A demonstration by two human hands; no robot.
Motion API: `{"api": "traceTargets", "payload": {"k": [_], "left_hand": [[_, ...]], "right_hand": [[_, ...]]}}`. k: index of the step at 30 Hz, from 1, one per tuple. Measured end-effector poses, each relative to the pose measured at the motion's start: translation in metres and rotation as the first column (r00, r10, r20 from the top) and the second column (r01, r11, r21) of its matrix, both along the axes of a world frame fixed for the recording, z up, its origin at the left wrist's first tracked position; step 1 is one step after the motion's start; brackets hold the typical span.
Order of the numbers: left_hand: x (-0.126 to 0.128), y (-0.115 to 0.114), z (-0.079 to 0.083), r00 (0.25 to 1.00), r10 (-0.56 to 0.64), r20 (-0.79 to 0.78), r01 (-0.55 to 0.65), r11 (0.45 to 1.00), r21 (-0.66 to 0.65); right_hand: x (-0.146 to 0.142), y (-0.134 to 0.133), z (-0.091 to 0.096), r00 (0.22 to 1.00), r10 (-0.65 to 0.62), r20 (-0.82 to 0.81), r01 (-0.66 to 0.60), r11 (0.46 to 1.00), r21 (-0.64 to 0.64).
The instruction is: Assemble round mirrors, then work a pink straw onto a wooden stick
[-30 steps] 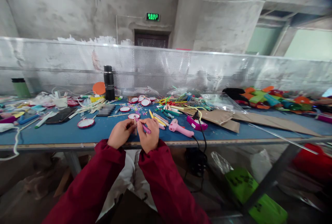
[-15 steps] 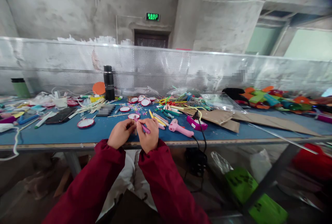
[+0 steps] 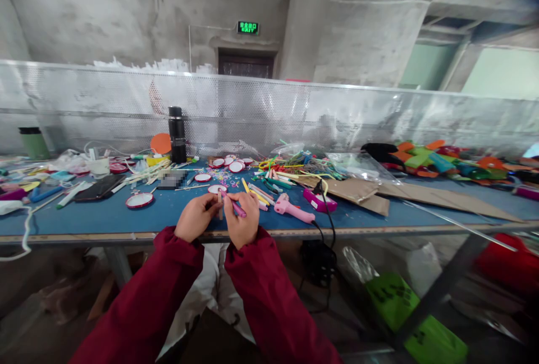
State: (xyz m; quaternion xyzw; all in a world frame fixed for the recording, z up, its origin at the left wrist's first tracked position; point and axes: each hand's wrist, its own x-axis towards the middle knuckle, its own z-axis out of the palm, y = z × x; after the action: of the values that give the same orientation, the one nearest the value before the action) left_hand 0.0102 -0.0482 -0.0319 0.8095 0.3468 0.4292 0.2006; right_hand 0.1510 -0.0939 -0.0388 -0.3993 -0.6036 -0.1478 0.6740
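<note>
Concrete walls and a green exit sign (image 3: 247, 27) rose behind the perforated metal screen (image 3: 379, 114) that ran along the back of your blue table (image 3: 84, 219). At the far left a green cup (image 3: 32, 142) stood against the screen, and nearer to you a black phone (image 3: 99, 187) lay among pens and scraps. Just right of it a red-rimmed disc (image 3: 139, 200) lay flat on the blue top, with a black flask (image 3: 177, 134) upright behind it beside an orange round (image 3: 160, 143).

Your left hand (image 3: 195, 217) hung over the table's near edge, fingers curled in, thumb and fingertips pinching a pale stick (image 3: 219, 200) that stood nearly upright between your two hands. Your right hand (image 3: 244, 221) sat just beside the left, its fingers closed around a pink stick (image 3: 238, 209) that slanted up to the left, its tip meeting the pale stick. Both your sleeves were dark red.

Just right of that hand a pink glue gun (image 3: 292, 210) lay on the table, with a black cord (image 3: 326, 223) dropping over the edge beside it. Behind the gun lay a heap of coloured sticks (image 3: 290, 164), and near its nose a magenta box (image 3: 320, 200). Further right, flat cardboard (image 3: 357, 190) spread across the top, and bright foam pieces (image 3: 438, 162) were piled at the far end. Under the table on that side sat a green bag (image 3: 416, 319)
</note>
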Motion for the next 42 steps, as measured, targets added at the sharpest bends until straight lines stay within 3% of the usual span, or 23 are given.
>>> {"api": "traceTargets", "payload": {"k": [8,42], "left_hand": [[-0.0002,-0.0002,-0.0016,1.0,0.002,0.015,-0.002,1.0,-0.006],[0.0003,-0.0008,0.0003,1.0,0.0,0.017,0.001,1.0,-0.021]], "right_hand": [[-0.0002,-0.0012,0.0008,0.998,0.02,0.062,-0.018,1.0,-0.025],[0.0,-0.0006,0.0004,1.0,0.018,0.02,-0.017,1.0,-0.014]]}}
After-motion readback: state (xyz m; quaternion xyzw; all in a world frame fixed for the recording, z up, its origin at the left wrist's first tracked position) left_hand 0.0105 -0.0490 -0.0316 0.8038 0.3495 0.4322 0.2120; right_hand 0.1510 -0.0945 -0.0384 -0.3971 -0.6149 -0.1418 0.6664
